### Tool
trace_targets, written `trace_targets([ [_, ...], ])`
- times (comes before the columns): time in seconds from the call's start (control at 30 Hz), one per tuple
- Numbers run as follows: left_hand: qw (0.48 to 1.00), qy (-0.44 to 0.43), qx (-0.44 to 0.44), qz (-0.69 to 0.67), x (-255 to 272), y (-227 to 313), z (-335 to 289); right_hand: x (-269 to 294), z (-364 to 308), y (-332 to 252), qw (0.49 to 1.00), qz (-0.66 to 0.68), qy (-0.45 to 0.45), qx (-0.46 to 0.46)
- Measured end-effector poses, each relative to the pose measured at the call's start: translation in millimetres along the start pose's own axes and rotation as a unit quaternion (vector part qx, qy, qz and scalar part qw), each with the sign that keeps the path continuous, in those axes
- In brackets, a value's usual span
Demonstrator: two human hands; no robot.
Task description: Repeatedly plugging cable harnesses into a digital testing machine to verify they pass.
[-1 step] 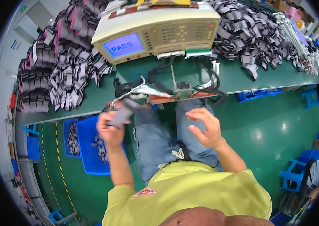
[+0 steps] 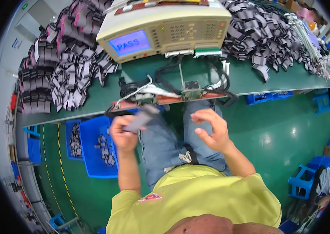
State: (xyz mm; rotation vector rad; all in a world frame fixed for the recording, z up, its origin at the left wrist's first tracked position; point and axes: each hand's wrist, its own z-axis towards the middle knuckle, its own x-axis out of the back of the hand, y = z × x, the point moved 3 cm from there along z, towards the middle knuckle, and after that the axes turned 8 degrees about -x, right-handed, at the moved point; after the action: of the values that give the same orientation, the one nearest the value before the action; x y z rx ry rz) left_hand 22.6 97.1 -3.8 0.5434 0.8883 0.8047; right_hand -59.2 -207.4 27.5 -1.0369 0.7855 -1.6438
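A short grey flat ribbon cable point(image 2: 138, 120) is pinched in my left hand point(image 2: 123, 134), its far end smeared by motion and raised toward the table's front edge. My right hand point(image 2: 215, 130) hovers over my right thigh, fingers curled and the thumb apart, with nothing visible between them. Just beyond both hands, a strip of circuit boards point(image 2: 190, 94) lies along the table edge with black and white wiring attached. Behind it stands a beige bench tester point(image 2: 161, 35) with a lit blue screen.
Heaps of similar cables lie left point(image 2: 71, 80) and right point(image 2: 268, 37) of the tester on the green table point(image 2: 243, 85). Below, at the left, a blue bin point(image 2: 95, 167) holds more pieces beside a smaller blue bin point(image 2: 68, 124). Blue stools point(image 2: 303, 183) stand at the right.
My left hand, with the ribbon cable in it, has moved to the right, toward the middle of the board strip. The right hand stays nearly where it was.
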Motion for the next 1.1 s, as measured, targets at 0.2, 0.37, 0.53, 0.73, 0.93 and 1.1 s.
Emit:
trace_targets([
  [0.2, 0.984, -0.08, 0.113, -0.109, -58.5, -52.8, -58.8, -26.8, 9.3, -2.5, 0.912, 0.343, -0.106, -0.196],
  [0.37, 0.981, -0.068, 0.138, -0.122, -56.3, -52.2, -64.4, -25.8, -6.7, 8.0, 0.922, 0.287, -0.12, -0.23],
  [0.53, 0.976, -0.088, 0.165, -0.108, -58.1, -52.0, -65.5, -35.9, -10.0, 8.3, 0.93, 0.263, -0.106, -0.235],
  [0.73, 0.978, -0.083, 0.168, -0.094, -60.7, -48.8, -63.0, -33.8, -8.3, 8.0, 0.937, 0.242, -0.085, -0.236],
  [0.93, 0.976, -0.075, 0.19, -0.071, -61.2, -50.7, -57.0, -27.4, -7.5, 9.9, 0.925, 0.267, -0.088, -0.255],
  [1.1, 0.976, -0.077, 0.19, -0.071, -63.5, -53.2, -51.6, -24.7, -8.7, 13.9, 0.925, 0.266, -0.067, -0.262],
])
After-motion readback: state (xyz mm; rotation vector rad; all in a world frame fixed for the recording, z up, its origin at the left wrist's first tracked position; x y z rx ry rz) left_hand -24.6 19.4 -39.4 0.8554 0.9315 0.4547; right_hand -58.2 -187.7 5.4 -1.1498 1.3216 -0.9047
